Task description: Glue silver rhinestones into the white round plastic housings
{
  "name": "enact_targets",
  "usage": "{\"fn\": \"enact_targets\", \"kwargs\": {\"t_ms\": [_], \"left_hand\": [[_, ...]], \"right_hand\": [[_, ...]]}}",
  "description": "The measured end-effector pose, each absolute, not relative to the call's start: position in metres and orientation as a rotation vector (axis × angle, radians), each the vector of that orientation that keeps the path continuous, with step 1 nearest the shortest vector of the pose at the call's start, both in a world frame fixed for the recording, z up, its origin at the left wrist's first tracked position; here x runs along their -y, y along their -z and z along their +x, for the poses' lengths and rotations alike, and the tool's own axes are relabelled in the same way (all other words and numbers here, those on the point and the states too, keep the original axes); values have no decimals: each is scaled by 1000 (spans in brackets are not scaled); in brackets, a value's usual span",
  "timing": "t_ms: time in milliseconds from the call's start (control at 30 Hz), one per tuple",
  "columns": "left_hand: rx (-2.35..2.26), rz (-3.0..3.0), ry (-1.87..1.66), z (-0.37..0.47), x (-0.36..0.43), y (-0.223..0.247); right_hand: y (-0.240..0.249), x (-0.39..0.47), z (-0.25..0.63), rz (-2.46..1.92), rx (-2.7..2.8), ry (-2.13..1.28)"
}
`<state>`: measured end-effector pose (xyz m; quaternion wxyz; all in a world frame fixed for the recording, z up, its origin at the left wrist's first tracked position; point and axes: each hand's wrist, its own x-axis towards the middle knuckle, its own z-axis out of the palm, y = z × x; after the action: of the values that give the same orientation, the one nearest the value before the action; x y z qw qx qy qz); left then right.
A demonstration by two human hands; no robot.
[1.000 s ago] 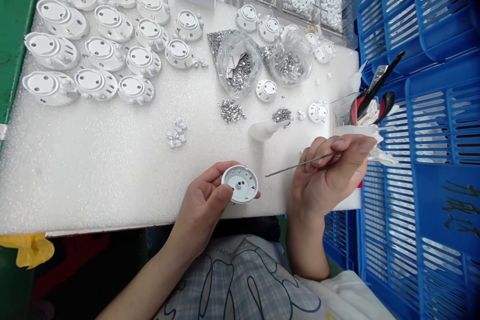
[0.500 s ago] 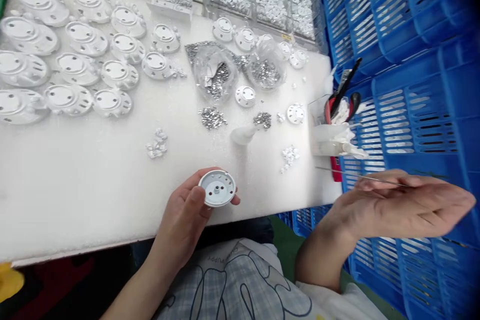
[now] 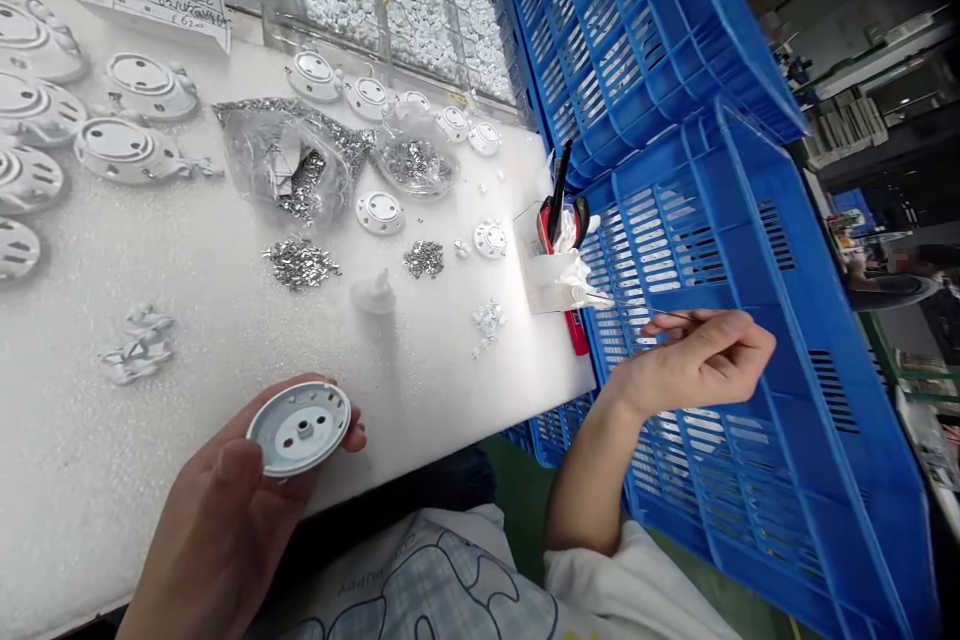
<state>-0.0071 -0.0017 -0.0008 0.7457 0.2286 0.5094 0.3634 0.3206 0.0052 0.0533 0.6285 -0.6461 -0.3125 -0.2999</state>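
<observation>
My left hand [image 3: 225,510] is closed round the rim of a round white shell [image 3: 304,428], held with its hollow inside facing up, over the table's front edge. A central post and small holes show inside it. On the right, my right hand [image 3: 701,360] pinches a thin metal rod [image 3: 667,314]. The rod points left toward a clear holder [image 3: 553,285] filled with white wrapped items and red-and-black-handled pliers [image 3: 559,215]. I cannot tell whether its tip touches anything. Between the hands stands a small white squeeze bottle [image 3: 373,295] with a nozzle.
Several finished-looking white disc parts [image 3: 139,150] lie at the left and back. Bags of small metal pieces [image 3: 289,160] sit mid-table, near loose metal piles [image 3: 300,263] and small white parts [image 3: 139,348]. Blue crates [image 3: 742,220] border the right; a person is far off.
The camera view has turned right. My right hand has shifted, with the rod now close to the clear holder. My left hand keeps holding the white shell.
</observation>
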Motion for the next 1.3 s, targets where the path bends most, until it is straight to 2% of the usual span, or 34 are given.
{"fn": "enact_targets", "kwargs": {"t_ms": [200, 367, 567, 633, 767, 833, 1033, 1300], "left_hand": [[-1061, 392, -846, 9, -4, -27], [-1048, 429, -862, 14, -2, -36], [-988, 394, -882, 14, -2, -42], [-978, 398, -888, 13, -1, -40], [-922, 546, -857, 9, 0, -29], [-893, 654, -837, 8, 0, -26], [-955, 1116, -818, 3, -1, -28], [-1137, 1366, -872, -3, 3, -29]], "right_hand": [[-43, -9, 318, -1472, 804, 557], [-35, -8, 317, -1644, 957, 423], [-43, 5, 273, -1390, 896, 603], [-42, 14, 245, -1385, 945, 394], [-31, 28, 197, -1470, 1333, -369], [-26, 28, 184, -1416, 1407, -595], [-22, 19, 178, -1374, 1501, -665], [-16, 21, 178, -1352, 1507, -739]]}}
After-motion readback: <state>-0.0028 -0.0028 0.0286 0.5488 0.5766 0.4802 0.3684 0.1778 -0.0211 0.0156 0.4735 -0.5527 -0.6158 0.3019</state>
